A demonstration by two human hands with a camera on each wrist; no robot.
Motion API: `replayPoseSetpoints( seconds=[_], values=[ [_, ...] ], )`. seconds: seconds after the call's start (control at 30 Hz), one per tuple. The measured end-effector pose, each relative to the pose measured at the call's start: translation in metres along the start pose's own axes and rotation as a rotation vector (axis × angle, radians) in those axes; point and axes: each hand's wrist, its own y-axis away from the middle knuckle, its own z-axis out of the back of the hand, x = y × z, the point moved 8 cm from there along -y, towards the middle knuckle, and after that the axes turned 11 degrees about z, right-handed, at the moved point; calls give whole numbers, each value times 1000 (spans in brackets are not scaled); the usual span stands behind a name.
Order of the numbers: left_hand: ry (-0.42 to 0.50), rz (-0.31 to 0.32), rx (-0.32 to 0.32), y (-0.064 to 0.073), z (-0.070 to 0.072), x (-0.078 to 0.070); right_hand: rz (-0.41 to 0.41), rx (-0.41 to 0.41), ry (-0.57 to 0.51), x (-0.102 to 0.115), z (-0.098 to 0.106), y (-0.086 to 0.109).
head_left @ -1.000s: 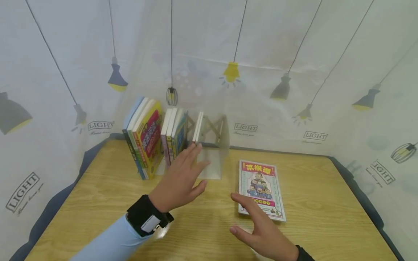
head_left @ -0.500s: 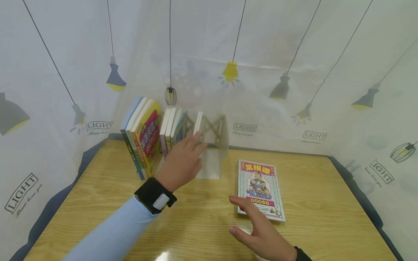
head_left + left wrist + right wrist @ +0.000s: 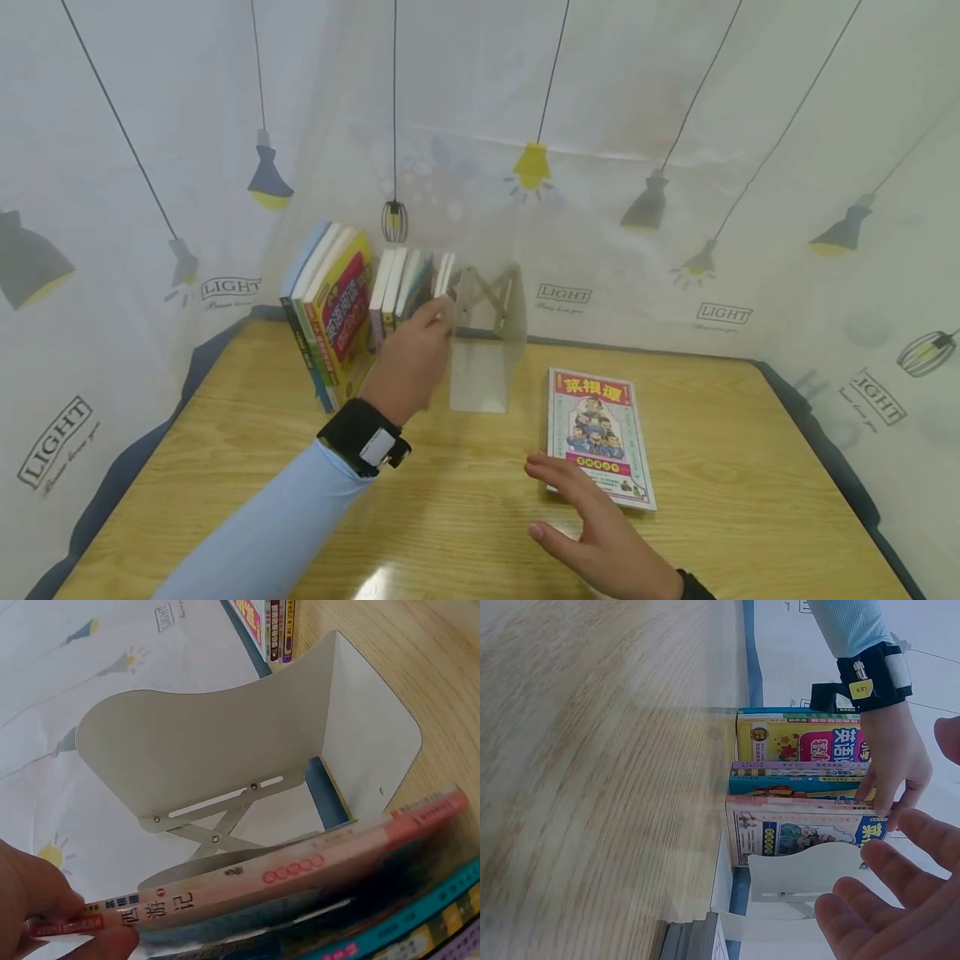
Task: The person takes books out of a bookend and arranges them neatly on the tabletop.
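My left hand (image 3: 408, 358) pinches the top end of a thin book with a pink spine (image 3: 292, 866) between thumb and fingers. This book stands at the right end of the row, leaning near a book with a teal spine (image 3: 409, 922). Just right of it, the cream metal bookend (image 3: 206, 746) shows its bare base and crossed folding bars. My right hand (image 3: 600, 525) is held with fingers spread and relaxed, holding nothing. It overlaps the near-left corner of a book with a red-titled cover (image 3: 600, 417) lying flat on the table.
Thicker books with a yellow cover (image 3: 341, 317) stand tilted at the row's left end. Stacked spines (image 3: 279, 630) show under the flat book's cover in the left wrist view. A white lamp-print curtain (image 3: 637, 275) hangs behind the wooden table (image 3: 720, 467).
My left hand has reached forward to the right end of the row and taken hold of the thin book, which has shifted left toward the others. My right hand stays nearly still.
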Motion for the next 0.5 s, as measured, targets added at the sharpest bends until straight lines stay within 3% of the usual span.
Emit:
replayPoseSetpoints(
  seconds=[0.17, 0.27, 0.4, 0.5],
  values=[
    [265, 169, -12, 1, 1, 16, 2, 1, -4, -2, -2, 1],
    [209, 201, 4, 4, 2, 18, 12, -3, -6, -2, -3, 1],
    [43, 174, -21, 7, 6, 15, 12, -3, -8, -3, -3, 1],
    [-28, 128, -69, 10, 9, 13, 7, -1, -13, -3, -3, 1]
  ],
)
